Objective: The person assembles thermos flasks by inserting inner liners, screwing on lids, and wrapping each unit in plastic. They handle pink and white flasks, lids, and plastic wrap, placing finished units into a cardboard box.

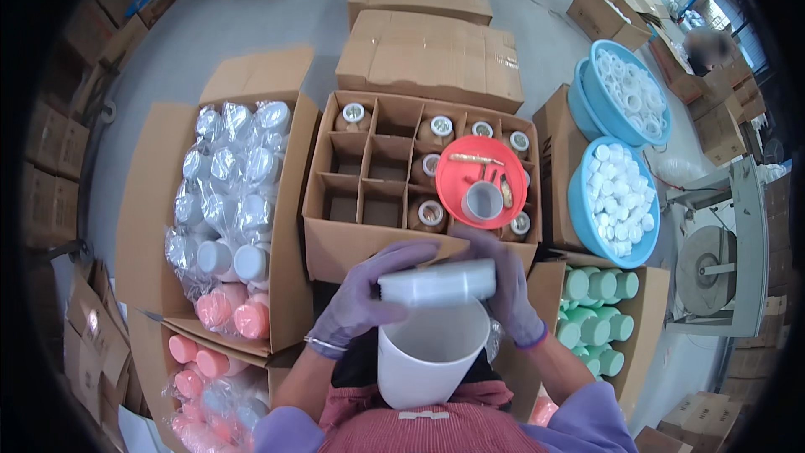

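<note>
My gloved left hand (369,285) curves round the left side of a pale, thick round lid (439,283) with a ridged rim. The fingers of my gloved right hand (506,287) press against the lid's right side. Below the lid, close to my body, stands a white cylindrical canister (430,361) with its mouth uncovered and its inside showing. The lid is raised at the far edge of the mouth; I cannot tell whether the two touch. What holds up the canister is hidden.
Ahead is a divided carton (369,239) of jars, bearing a red plate (453,189) with a grey cup (483,200) and small tools. A carton of plastic-wrapped bottles (225,168) stands left. Blue basins of white caps (619,201) and rings (631,96), and green-capped bottles (595,330), are right.
</note>
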The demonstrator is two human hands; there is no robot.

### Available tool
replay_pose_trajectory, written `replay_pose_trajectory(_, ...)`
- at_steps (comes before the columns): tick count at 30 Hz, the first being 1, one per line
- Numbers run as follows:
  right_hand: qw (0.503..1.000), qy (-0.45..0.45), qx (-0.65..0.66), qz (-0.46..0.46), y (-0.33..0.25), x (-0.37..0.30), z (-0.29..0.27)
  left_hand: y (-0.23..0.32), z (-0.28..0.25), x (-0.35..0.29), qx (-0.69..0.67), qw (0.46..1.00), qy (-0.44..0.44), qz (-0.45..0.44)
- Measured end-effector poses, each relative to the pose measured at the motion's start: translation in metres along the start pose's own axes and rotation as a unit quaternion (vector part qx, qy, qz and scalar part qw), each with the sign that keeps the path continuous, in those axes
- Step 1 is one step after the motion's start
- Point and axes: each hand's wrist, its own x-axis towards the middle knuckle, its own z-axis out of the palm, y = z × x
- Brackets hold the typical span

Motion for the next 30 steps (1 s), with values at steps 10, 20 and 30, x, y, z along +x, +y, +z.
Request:
replay_pose_trajectory(10,0.94,-0.048,-0.316,-0.118,0.03,0.14,0.04,-0.04,-0.048,0.067,-0.055,0.856,0.512,0.04)
replay_pose_trajectory(20,0.832,-0.043,-0.549,-0.06,0.211,0.416,0.07,-0.106,-0.12,0.051,0.465,0.7,0.524,0.136)
replay_pose_trajectory(30,0.849,0.011,-0.502,-0.163,0.199,0.372,0.059,-0.126,-0.133,0.06,-0.233,0.845,0.468,0.111)
